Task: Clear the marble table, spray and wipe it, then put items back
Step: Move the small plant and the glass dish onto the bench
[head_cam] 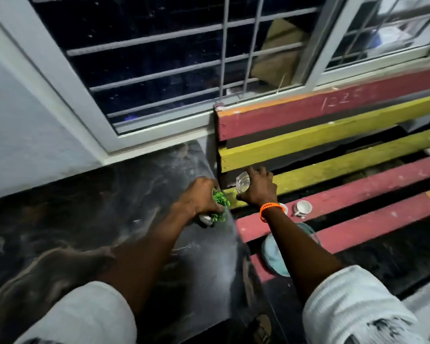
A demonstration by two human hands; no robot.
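The dark marble table (97, 219) fills the left and middle of the view, with pale streaks across its surface. My left hand (199, 198) is closed around a small green plant in a pale pot (219, 207), near the table's right edge. My right hand (257, 188), with an orange bead bracelet at the wrist, grips a clear glass (242, 182) over the bench slats. The glass is partly hidden by my fingers.
A red and yellow slatted bench (345, 184) stands to the right of the table. A white cup (303, 207) lies on it and a light blue cloth (274, 252) sits beneath my right forearm. A barred window (159, 63) runs along the wall behind.
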